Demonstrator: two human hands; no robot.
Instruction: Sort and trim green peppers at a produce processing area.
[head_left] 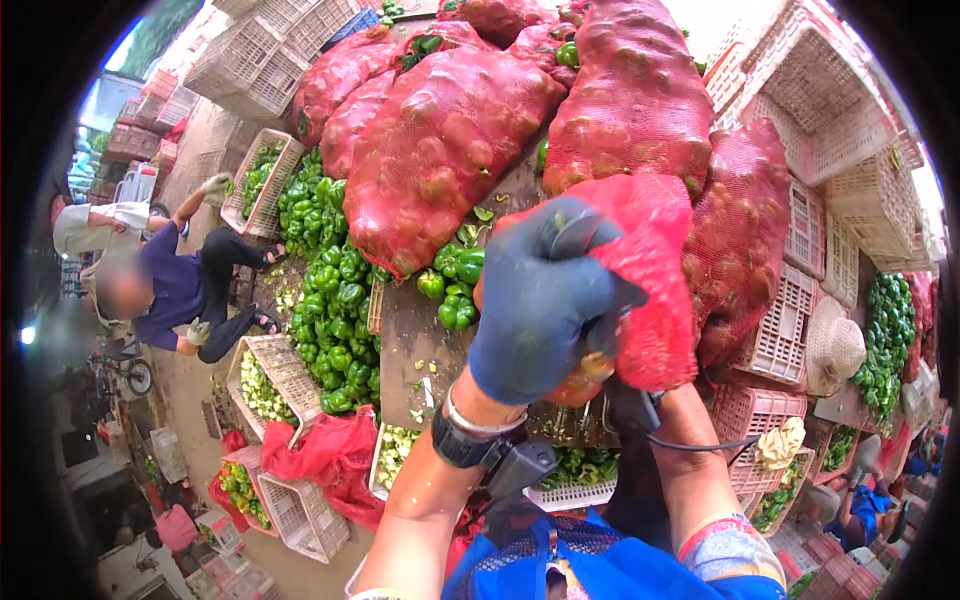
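My left hand (550, 290), in a dark blue glove, is closed on the bunched mesh of a red net bag (655, 250) in front of me. My right hand (635, 405) is mostly hidden behind the bag and the glove, so its fingers do not show. Full red mesh sacks (440, 150) lie on the table (410, 350) beyond. Green peppers (458, 290) sit by the near end of the closest sack, left of my hands.
A long pile of green peppers (335, 300) lies at the left. Crates (290, 380) stand around it, with red netting (325, 465) nearby. Another person (165, 300) is at the far left. Stacked crates (780, 320) and a straw hat (832, 345) are at the right.
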